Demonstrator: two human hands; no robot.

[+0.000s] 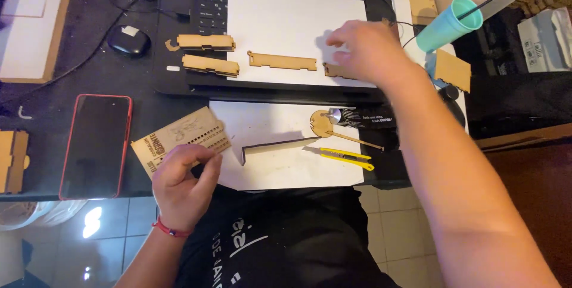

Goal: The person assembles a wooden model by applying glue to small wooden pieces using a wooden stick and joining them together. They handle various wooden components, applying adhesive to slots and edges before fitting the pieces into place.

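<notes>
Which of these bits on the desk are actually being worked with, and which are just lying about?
In use:
- left hand holding the flat perforated wooden sheet
- right hand on a notched wooden strip
- other thin notched wooden strips

Lying about:
- red-cased phone
- yellow utility knife
- black earbud case
- teal cup

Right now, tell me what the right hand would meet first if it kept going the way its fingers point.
Probably the long notched wooden strip on the white paper sheet, left of the right hand; height above the paper is unclear.
</notes>
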